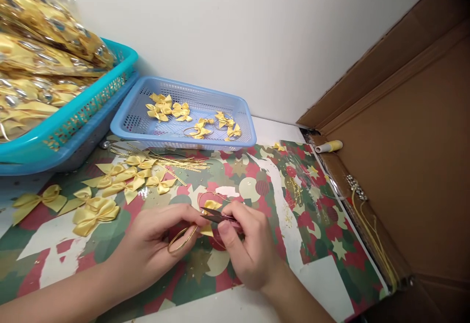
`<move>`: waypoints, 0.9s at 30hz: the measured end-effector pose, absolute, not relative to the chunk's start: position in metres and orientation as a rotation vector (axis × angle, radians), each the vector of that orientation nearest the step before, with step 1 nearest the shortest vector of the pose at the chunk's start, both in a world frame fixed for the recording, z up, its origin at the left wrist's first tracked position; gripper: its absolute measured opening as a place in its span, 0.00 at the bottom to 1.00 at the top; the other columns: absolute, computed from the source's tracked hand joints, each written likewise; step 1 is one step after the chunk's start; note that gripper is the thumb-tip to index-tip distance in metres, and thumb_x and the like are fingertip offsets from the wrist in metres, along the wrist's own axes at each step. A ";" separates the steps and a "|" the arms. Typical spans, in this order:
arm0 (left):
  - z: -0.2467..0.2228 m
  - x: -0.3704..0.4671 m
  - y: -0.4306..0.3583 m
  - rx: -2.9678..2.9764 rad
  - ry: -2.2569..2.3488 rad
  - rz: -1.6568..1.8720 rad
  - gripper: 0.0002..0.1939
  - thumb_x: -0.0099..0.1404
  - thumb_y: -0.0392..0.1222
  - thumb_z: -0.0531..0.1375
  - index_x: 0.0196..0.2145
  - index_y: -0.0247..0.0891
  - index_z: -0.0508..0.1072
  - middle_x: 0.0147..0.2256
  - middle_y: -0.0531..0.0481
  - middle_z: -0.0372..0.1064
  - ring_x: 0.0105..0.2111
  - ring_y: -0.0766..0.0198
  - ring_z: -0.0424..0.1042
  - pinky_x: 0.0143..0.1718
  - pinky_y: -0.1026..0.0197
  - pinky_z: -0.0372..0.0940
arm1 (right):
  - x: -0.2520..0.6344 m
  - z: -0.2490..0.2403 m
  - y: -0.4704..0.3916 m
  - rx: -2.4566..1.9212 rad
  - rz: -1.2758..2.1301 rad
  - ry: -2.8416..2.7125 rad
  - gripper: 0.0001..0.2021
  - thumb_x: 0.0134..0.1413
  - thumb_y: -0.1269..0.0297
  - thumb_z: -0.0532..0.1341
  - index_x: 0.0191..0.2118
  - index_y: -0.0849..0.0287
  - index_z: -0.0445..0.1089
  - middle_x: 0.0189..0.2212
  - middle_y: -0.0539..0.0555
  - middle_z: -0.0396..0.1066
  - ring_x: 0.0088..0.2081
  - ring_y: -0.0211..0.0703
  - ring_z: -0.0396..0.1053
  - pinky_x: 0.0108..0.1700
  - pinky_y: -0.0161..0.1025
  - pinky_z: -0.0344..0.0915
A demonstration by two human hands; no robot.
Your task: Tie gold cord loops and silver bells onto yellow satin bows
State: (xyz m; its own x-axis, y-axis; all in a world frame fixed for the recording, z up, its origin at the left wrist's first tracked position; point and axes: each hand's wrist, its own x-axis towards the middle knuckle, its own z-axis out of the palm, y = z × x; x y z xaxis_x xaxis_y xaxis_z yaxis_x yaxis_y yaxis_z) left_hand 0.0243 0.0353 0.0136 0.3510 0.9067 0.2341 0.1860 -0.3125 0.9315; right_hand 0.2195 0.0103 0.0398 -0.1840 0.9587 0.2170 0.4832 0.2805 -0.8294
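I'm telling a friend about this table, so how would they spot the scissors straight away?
Find the red-and-green patterned sheet, then the right hand over its near part. Between that hand's thumb and fingers are the scissors, pointing toward the left hand. Their dark, pointed blades set them apart from the shiny yellow bow right beside them.

I note a glossy yellow bow (212, 205), partly hidden behind dark-bladed snips (216, 218), blades parted, tips pointing left, gold cord loop (189, 239) tilted, lower left.
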 end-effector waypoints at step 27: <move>0.016 0.029 0.030 1.798 1.020 1.112 0.11 0.64 0.33 0.56 0.34 0.44 0.77 0.27 0.54 0.76 0.24 0.67 0.72 0.26 0.67 0.64 | 0.217 0.038 0.011 -1.450 0.213 -1.956 0.13 0.63 0.63 0.55 0.27 0.59 0.67 0.19 0.49 0.65 0.21 0.36 0.60 0.24 0.34 0.51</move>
State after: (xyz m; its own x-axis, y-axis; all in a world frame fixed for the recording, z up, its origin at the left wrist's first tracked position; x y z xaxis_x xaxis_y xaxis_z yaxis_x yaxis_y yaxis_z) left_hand 0.0288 0.0295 0.0162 0.2970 0.9039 0.3077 0.2281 -0.3800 0.8964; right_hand 0.2170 0.0108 0.0379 -0.1445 0.8948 0.4223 0.7828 0.3645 -0.5044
